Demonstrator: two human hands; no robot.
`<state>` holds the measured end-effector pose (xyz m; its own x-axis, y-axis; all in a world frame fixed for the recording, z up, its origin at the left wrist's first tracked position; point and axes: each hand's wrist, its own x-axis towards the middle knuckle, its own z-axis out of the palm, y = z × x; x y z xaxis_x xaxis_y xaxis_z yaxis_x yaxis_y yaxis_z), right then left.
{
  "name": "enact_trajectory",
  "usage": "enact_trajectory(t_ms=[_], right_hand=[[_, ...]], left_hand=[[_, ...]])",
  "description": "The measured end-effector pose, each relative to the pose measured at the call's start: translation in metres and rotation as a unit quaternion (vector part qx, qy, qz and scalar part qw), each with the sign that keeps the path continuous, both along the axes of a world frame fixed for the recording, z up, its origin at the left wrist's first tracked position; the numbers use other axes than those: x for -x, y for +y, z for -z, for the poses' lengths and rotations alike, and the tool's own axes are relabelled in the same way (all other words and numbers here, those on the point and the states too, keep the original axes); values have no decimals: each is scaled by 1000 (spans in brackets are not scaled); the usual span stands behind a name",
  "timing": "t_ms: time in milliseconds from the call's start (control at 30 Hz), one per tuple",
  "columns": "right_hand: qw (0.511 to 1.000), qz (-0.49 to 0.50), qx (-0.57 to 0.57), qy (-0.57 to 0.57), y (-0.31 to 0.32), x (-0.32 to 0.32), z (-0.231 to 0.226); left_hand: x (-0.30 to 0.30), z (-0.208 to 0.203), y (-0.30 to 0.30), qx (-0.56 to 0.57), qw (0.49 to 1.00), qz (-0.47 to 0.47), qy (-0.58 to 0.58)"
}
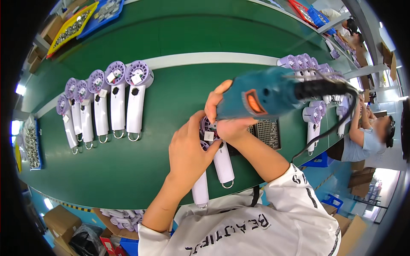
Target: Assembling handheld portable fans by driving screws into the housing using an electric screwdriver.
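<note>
My right hand [226,121] is wrapped around a teal electric screwdriver [252,96], which lies nearly level and is slightly blurred. Its tip is hidden behind my hands. Fingers of my left hand [188,149] close around the round purple head of a handheld fan [224,165] with a white handle and a small white tag. A second handheld fan [200,190] lies beside it, partly under my left hand, its handle toward me. Both handles end in a metal loop.
Several handheld fans [136,106] lie in a row at left, others [314,123] at right. A black tray [269,134] of small parts sits beside my right forearm. The tool's black cable [326,133] loops down at right. Parts bins [72,30] stand at far left; a co-worker [367,132] sits at right.
</note>
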<state>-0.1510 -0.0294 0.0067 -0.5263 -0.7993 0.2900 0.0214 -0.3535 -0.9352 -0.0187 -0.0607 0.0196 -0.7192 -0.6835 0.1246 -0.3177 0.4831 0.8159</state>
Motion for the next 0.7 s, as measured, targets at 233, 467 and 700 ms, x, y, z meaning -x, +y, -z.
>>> enact_trajectory(t_ms=[233,467,700], right_hand=[[995,61,70,20,2,-3,-5],[955,-25,287,-69,67,38,-48],[950,183,231,-104,130,80,-20]], left_hand=[[-5,-1,22,150,986,-76,2],[-11,-6,24,103,995,-13,11],[6,-14,11,166,984,72,-6]])
